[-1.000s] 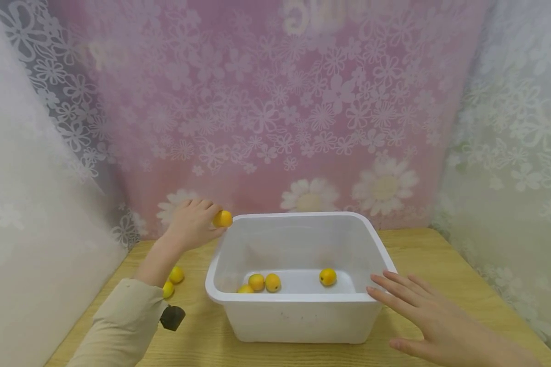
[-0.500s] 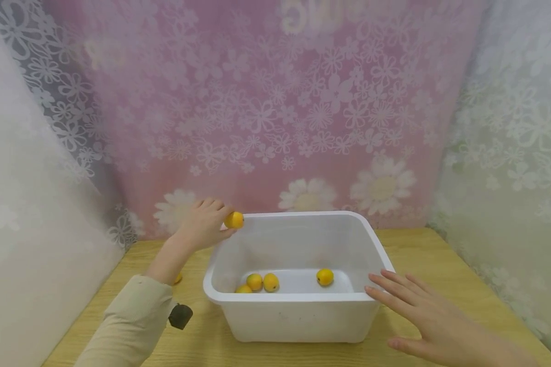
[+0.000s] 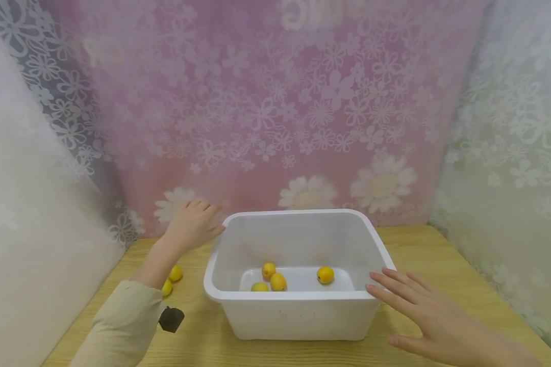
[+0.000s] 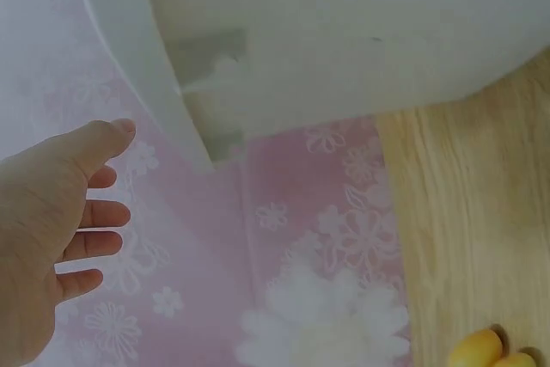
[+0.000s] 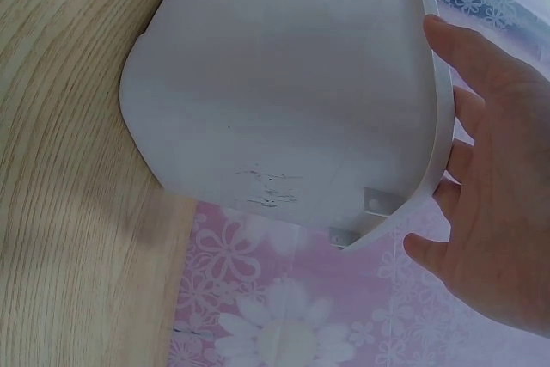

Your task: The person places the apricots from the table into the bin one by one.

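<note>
My left hand (image 3: 190, 224) hovers just outside the left rear corner of a white plastic tub (image 3: 298, 318), fingers relaxed and holding nothing. In the left wrist view the left hand (image 4: 51, 204) shows an empty palm side beside the tub's rim (image 4: 129, 49). Several small yellow fruits lie in the tub, among them a fruit (image 3: 277, 282) near the left and a lone fruit (image 3: 325, 275) toward the right. My right hand (image 3: 422, 306) is spread at the tub's right front corner, fingertips on the rim. The right wrist view shows that right hand (image 5: 498, 169) along the rim.
Two more yellow fruits (image 3: 175, 273) sit on the wooden table (image 3: 190, 341) left of the tub, partly behind my left forearm. A floral pink backdrop (image 3: 284, 127) stands behind the table, with pale floral panels at both sides.
My left hand moved right over the rim with a yellow fruit, let it go, then drew back left, empty. The fruits at the tub's left have shifted. My right hand stayed put.
</note>
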### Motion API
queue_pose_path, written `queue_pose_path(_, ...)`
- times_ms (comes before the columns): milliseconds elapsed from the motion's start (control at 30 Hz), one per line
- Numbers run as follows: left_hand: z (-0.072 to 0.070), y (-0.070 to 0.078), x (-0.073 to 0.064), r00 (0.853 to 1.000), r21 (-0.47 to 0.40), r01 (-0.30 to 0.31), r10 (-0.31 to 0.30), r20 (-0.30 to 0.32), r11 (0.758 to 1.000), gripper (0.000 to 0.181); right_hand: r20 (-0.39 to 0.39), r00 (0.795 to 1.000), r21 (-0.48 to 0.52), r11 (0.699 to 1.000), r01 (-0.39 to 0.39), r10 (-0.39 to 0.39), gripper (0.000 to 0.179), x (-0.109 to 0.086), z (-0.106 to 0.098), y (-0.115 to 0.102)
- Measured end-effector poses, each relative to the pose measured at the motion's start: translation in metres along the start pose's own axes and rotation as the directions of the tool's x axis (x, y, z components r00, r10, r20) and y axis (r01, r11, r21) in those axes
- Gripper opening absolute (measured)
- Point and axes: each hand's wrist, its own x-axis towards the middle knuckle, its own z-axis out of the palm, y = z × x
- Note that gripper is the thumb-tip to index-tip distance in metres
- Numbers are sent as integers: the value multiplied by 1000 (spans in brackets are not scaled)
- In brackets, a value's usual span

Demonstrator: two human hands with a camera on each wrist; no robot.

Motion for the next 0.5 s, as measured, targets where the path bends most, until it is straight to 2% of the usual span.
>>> queue_pose_path(333, 17, -20, -34, 996, -14, 80, -79, 44, 997, 48, 47, 999, -7, 1000, -19, 20, 76, 0, -2, 0)
queue_pose_path(500, 24, -27, -50, 994, -9, 102, -102, 50, 995, 49, 42, 999, -11, 1000, -14, 14, 75, 0, 0, 0)
